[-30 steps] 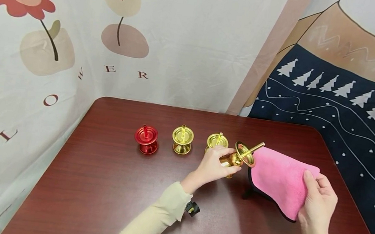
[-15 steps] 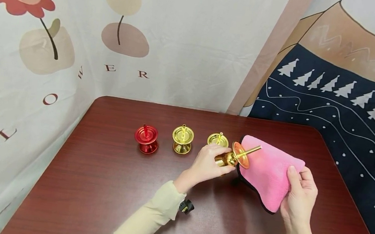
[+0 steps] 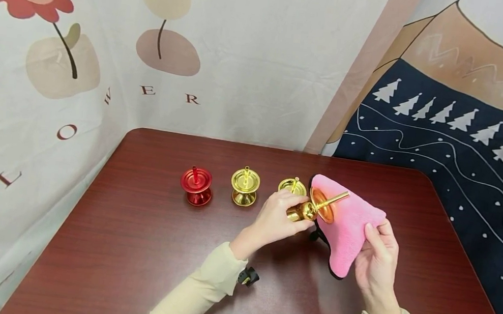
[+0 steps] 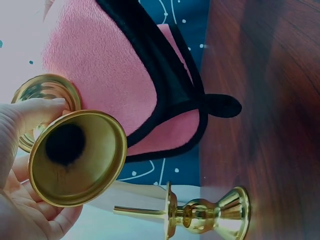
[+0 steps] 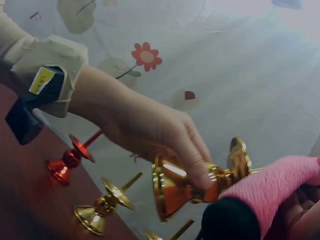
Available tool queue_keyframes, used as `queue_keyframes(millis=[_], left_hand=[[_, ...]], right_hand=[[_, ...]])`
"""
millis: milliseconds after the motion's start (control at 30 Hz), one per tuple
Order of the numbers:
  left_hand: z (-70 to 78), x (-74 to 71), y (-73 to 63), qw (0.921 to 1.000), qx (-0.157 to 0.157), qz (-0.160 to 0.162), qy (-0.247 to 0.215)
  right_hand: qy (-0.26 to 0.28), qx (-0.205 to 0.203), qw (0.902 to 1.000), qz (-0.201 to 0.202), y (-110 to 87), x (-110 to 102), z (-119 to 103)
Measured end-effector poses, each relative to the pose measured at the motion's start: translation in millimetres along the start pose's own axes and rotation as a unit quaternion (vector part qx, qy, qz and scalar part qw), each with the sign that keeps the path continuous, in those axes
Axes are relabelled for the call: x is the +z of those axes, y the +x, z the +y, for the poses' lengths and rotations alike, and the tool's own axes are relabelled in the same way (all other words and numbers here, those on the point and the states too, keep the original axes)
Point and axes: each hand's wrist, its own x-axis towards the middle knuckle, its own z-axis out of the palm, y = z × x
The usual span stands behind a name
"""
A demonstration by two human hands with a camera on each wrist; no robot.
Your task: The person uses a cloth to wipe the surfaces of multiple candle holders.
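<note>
My left hand [image 3: 272, 219] grips a gold candle holder [image 3: 302, 212] by its base, off the table and tilted so its thin spike points right. The left wrist view looks into the hollow base [image 4: 82, 167]. My right hand [image 3: 380, 268] pinches a pink cloth [image 3: 347, 231] with black edging, thumb on the front. A black loop [image 4: 222, 105] sticks out from the cloth's edge. In the head view the cloth hangs right behind the holder's dish; whether they touch I cannot tell. Close behind my left hand stands another gold candle holder [image 3: 292, 185], partly hidden by it.
A red candle holder [image 3: 196, 186] and a gold one [image 3: 245, 187] stand upright in a row to the left on the dark red-brown table [image 3: 131, 247]. Printed curtains [image 3: 260, 76] hang along the back and sides.
My right hand has brought the cloth leftward, up behind the held candle holder's dish. My left hand has shifted slightly left with the holder. The standing candle holders have not moved.
</note>
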Motion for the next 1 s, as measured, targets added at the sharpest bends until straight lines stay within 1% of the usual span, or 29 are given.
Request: queue_keyframes(millis=[100,167,233,267,333,400,500,567,633,700,867,1000], left_hand=[[1.2,-3.0,0.8,1.0,0.009,0.0,0.004],[1.9,-5.0,1.2,0.9999,0.013,-0.001,0.001],[2.4,-6.6,1.8,0.9999,0.014,-0.002,-0.006],[2.7,-7.5,2.2,0.9998,0.013,-0.002,-0.011],[3.1,-8.8,3.0,0.9997,0.014,-0.005,-0.02],[4.2,-10.2,4.0,0.9995,0.015,-0.008,-0.028],[6.6,-11.5,5.2,0.9992,0.025,-0.011,-0.03],[8.8,-11.3,6.2,0.9989,0.036,-0.013,-0.027],[10.8,-10.3,6.9,0.9985,0.049,-0.016,-0.02],[12.1,-8.7,7.4,0.998,0.058,-0.021,-0.008],[11.7,-4.7,7.3,0.9976,0.065,-0.022,0.014],[10.3,-3.8,7.7,0.9972,0.067,-0.023,0.025]], right_hand=[[0.048,0.006,0.9981,-0.039,-0.5,-3,6],[0.093,0.011,0.9931,-0.071,-1.1,-4,10],[0.121,0.012,0.9877,-0.099,-1.9,-6,14],[0.12,0.008,0.9868,-0.108,-2.1,-6,15],[0.1,-0.005,0.9881,-0.117,-2.4,-5,19],[0.066,-0.02,0.9916,-0.11,-2.6,-4,21],[0.005,-0.042,0.996,-0.079,-2.5,-1,25],[-0.031,-0.052,0.9968,-0.052,-2.3,0,27],[-0.07,-0.056,0.9956,-0.027,-2.0,1,29],[-0.083,-0.056,0.9949,-0.009,-1.5,1,31],[-0.077,-0.046,0.9959,0.011,-1.0,2,35],[-0.113,-0.041,0.9918,0.044,0.7,5,36]])
